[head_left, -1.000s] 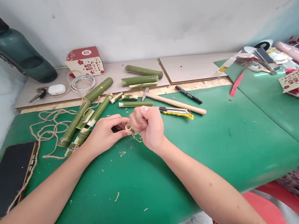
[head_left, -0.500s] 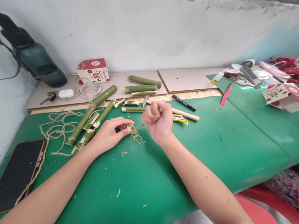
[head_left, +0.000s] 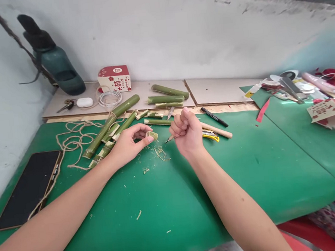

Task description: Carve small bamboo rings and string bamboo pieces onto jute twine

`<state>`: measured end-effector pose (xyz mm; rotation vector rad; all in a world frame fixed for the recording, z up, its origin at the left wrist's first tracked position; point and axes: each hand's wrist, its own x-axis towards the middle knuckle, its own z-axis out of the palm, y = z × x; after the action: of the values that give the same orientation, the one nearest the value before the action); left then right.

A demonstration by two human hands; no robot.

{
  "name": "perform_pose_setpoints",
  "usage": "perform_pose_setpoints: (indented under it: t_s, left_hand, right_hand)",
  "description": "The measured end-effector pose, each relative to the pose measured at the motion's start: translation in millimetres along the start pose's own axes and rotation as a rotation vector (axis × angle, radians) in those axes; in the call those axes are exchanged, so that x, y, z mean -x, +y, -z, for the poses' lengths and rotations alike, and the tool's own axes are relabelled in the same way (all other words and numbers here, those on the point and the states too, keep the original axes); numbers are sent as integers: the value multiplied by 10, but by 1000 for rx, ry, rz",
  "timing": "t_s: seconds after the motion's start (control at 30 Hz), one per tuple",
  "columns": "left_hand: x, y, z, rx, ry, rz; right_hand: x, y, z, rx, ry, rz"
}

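Observation:
My left hand point(head_left: 129, 143) pinches a short ring of green bamboo point(head_left: 151, 135) between thumb and fingers, just above the green table point(head_left: 250, 172). My right hand point(head_left: 188, 133) is a closed fist around a small carving knife point(head_left: 169, 139); only its thin tip shows, pointing left toward the ring, a little apart from it. Bamboo shavings point(head_left: 161, 153) lie on the table under both hands. Just behind my right hand are a yellow utility knife point(head_left: 211, 135) and a wooden handle point(head_left: 217, 130).
Tied bamboo sticks point(head_left: 110, 127) with loose twine point(head_left: 70, 141) lie at the left, a phone point(head_left: 27, 190) nearer the edge. More bamboo pieces point(head_left: 166, 98), a black marker point(head_left: 213, 116), a red box point(head_left: 114, 78) and a bottle point(head_left: 54, 61) stand behind. Craft clutter point(head_left: 316, 90) fills the right.
My right hand pulled the knife away from the bamboo ring, to the right. My left hand kept the ring and turned it. The camera tilted up and shifted.

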<state>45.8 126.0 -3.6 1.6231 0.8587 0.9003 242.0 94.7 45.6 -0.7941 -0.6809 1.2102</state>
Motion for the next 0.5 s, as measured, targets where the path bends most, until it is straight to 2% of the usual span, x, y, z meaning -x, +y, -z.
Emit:
perform_pose_setpoints:
  t_s: [0.13,0.23,0.37,0.5]
  left_hand:
    - [-16,-22,0,50,72,-13]
    - [-30,-13,0,71,139,-46]
    - [-34,6,-4,75,162,-44]
    - [-32,7,-2,78,180,-50]
  right_hand:
    - [31,47,5,317,7,150]
    - [77,34,26,724,-93,257]
    - [109,21,27,1156,-210,206]
    - [85,43,25,1301,-245,148]
